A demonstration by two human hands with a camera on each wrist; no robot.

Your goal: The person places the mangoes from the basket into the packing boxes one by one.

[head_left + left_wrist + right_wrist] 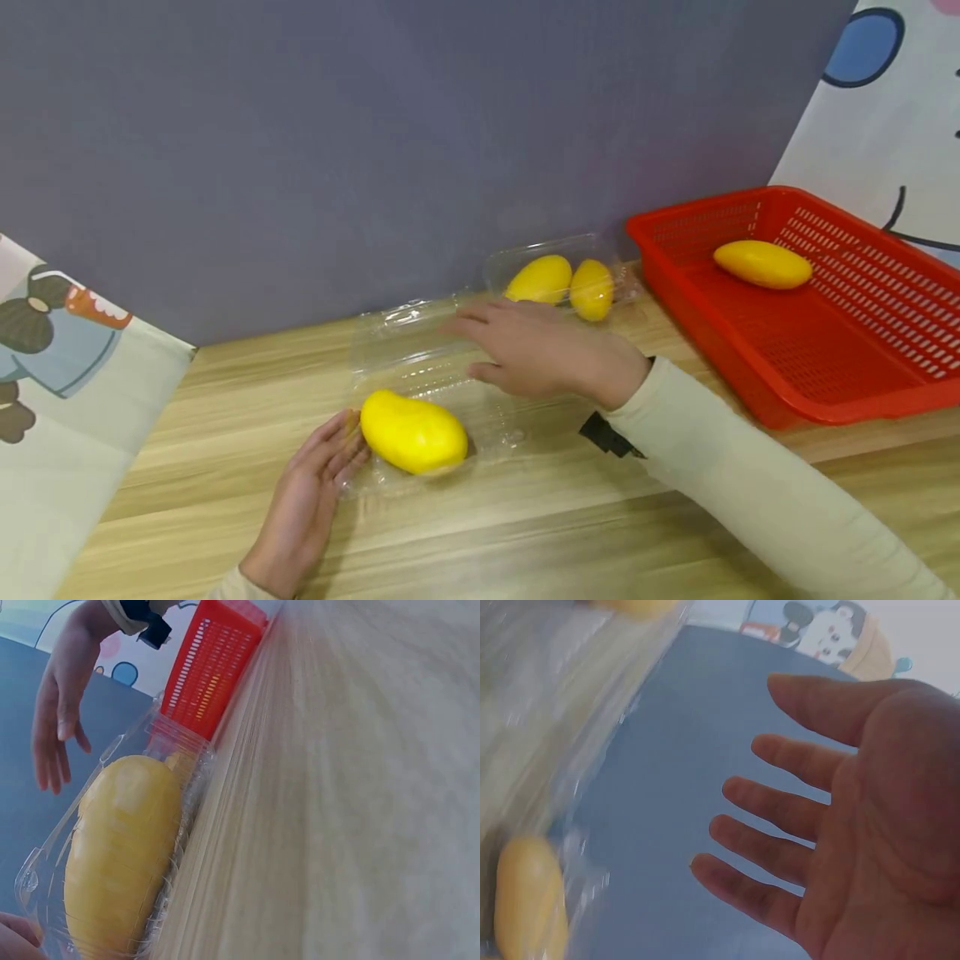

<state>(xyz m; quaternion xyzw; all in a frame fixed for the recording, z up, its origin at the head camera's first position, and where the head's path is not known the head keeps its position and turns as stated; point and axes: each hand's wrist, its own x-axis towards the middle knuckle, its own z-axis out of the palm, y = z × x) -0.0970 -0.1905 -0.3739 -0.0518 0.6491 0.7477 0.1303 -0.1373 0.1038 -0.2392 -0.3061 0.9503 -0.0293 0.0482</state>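
A yellow mango [414, 433] lies in the near half of a clear plastic clamshell box [491, 421], whose lid [401, 346] is folded back toward the wall. My left hand [300, 492] rests at the box's left side, fingers extended along its edge close to the mango. In the left wrist view, the mango [124, 847] shows large inside the clear wall, with a bit of my left hand [19, 934] at the corner. My right hand [543, 346] hovers over the right part of the box, fingers spread; the right wrist view shows its palm [900, 825] holding nothing.
Behind my right hand, a second clear box [536, 250] against the grey wall holds two mangoes [542, 279]. A red plastic basket [780, 367] stands at the right with one mango [763, 264] in it. Wall panels bound the wooden table [225, 400].
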